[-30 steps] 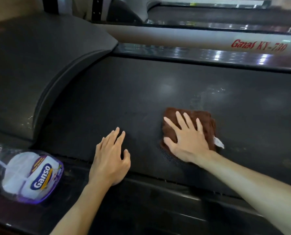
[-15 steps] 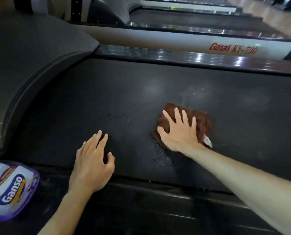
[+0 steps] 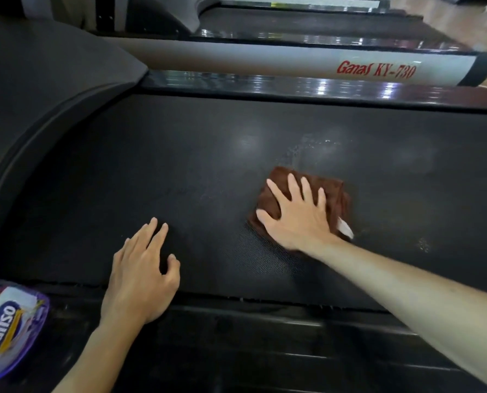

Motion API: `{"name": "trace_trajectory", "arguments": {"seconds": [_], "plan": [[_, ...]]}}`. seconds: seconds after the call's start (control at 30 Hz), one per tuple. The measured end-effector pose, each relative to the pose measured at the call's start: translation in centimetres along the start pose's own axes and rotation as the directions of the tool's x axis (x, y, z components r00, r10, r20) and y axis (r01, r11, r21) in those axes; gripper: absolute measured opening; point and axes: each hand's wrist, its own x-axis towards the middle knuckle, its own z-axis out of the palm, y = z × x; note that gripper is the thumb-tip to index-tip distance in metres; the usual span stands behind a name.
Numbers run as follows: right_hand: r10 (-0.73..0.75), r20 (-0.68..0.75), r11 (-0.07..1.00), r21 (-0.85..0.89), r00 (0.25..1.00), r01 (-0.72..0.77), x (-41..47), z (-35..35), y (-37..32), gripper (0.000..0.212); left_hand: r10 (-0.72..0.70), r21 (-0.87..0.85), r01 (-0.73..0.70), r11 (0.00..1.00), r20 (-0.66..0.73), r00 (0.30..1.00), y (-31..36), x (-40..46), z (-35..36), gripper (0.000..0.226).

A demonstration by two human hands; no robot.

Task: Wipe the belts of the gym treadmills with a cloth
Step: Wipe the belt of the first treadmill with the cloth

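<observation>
Midway along the black belt (image 3: 180, 165) I see my right hand (image 3: 296, 219) pressing the brown cloth (image 3: 333, 191) flat, fingers straight; my left hand (image 3: 140, 273) rests flat and empty near the belt's edge. Damp smears beyond the cloth suggest wiping is unfinished. More treadmills (image 3: 307, 21) wait behind, untouched I'd guess.

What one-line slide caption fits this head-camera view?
Right hand presses a brown cloth flat on the treadmill belt; left hand rests open nearby.
</observation>
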Motion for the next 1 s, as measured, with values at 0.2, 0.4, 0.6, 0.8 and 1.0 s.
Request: {"name": "trace_trajectory", "arguments": {"seconds": [0.2,0.4,0.6,0.8,1.0], "plan": [[-0.438,0.035,0.899,0.031,0.898,0.438,-3.1,1.3,-5.5,0.081,-0.027,0.004,0.027,1.0,0.027,0.999,0.1,0.2,-0.1,0.068],[-0.216,0.02,0.976,-0.019,0.976,0.217,-7.4,1.1,0.3,0.085,-0.012,0.013,0.012,1.0,0.018,1.0,0.0,0.3,0.0,0.068],[-0.11,0.022,0.994,-0.002,0.994,0.11,0.2,0.5,0.0,0.076,0.066,0.019,-0.066,0.998,-0.009,0.998,0.1,-0.1,0.3,0.065],[-0.443,0.042,0.896,0.035,0.895,0.442,-7.8,1.0,-1.4,0.084,0.24,-0.097,-0.239,0.966,-0.005,0.971,4.1,0.2,1.3,0.063],[-0.01,-0.019,0.998,-0.057,1.0,0.009,-6.3,-0.1,7.7,0.087,0.229,-0.137,-0.228,0.964,-0.007,0.973,4.4,0.1,2.7,0.068]]}}
